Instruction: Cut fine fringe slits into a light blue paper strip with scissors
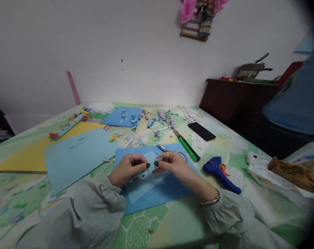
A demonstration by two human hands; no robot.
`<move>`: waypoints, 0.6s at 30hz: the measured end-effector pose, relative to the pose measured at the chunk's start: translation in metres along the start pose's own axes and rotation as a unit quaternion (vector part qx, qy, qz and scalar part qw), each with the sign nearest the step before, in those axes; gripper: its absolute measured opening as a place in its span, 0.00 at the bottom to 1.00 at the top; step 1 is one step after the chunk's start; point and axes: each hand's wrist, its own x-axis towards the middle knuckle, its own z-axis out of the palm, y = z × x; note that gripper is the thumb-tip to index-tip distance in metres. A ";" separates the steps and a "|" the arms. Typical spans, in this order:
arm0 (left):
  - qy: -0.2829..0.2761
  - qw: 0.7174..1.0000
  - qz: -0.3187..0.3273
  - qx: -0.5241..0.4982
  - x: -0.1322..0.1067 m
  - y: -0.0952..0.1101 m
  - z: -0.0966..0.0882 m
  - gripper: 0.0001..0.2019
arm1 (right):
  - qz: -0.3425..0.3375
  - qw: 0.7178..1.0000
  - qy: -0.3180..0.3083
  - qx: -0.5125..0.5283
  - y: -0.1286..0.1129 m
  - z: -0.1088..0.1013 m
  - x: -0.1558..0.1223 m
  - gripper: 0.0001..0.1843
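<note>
My left hand and my right hand meet with pinched fingertips over a pale blue sheet. Between the two thumbs is a small light-blue piece, apparently craft foam, partly hidden by the fingers. The pale sheet lies at a slant on a larger, deeper blue foam sheet. Just beyond my right hand is a pair of scissors, its handle partly covered. A green utility knife lies past them, and a blue glue gun rests to the right of my right wrist.
Light-blue and yellow foam sheets lie on the left. Several small foam figures and a blue sheet are at the back. To the right are a black phone and food in a plastic bag. Scraps litter the tablecloth.
</note>
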 end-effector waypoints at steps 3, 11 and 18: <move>-0.006 1.000 0.002 -0.009 -0.001 0.002 0.000 0.10 | -0.001 1.000 0.017 0.001 -0.003 -0.001 0.000 0.14; -0.023 1.000 -0.007 -0.018 -0.001 0.003 -0.001 0.08 | -0.003 0.999 0.033 -0.018 -0.004 -0.006 0.002 0.13; -0.016 1.000 -0.011 -0.011 -0.001 0.002 -0.001 0.09 | -0.023 0.990 0.043 -0.130 -0.001 -0.012 0.005 0.16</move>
